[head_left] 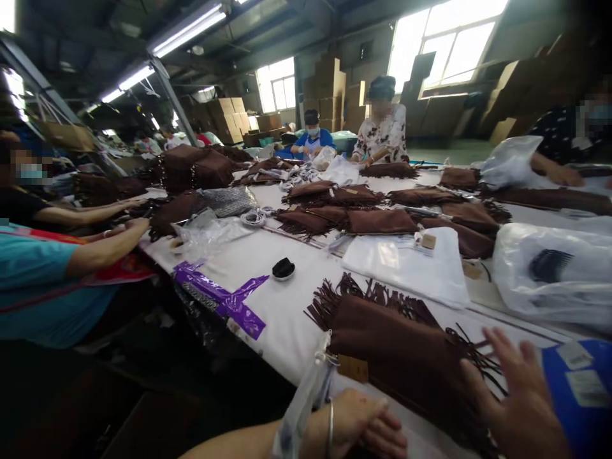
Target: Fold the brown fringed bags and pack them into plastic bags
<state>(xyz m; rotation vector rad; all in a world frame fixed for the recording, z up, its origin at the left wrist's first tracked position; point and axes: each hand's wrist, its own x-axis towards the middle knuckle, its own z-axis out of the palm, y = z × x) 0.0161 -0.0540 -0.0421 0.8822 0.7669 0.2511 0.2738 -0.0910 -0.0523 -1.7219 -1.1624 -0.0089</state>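
A folded brown fringed scarf (396,344) lies on the table in front of me, with a small tan tag (352,368) at its near left edge. My left hand (366,424), with a bangle at the wrist, is at the scarf's near edge. Its fingers are stretched out and slightly bent, and I see nothing in them. Over by the scarf's right end is my right hand (521,389), open with its fingers spread. A bundle of clear plastic strips and white strings (313,376) hangs over my left wrist.
Several brown scarves (380,221) lie across the white table (239,255). A white plastic packet (406,264) and a clear bag (554,280) lie beyond my scarf. A small dish with something black (284,268) stands near purple tape (222,296). Co-workers sit or stand around.
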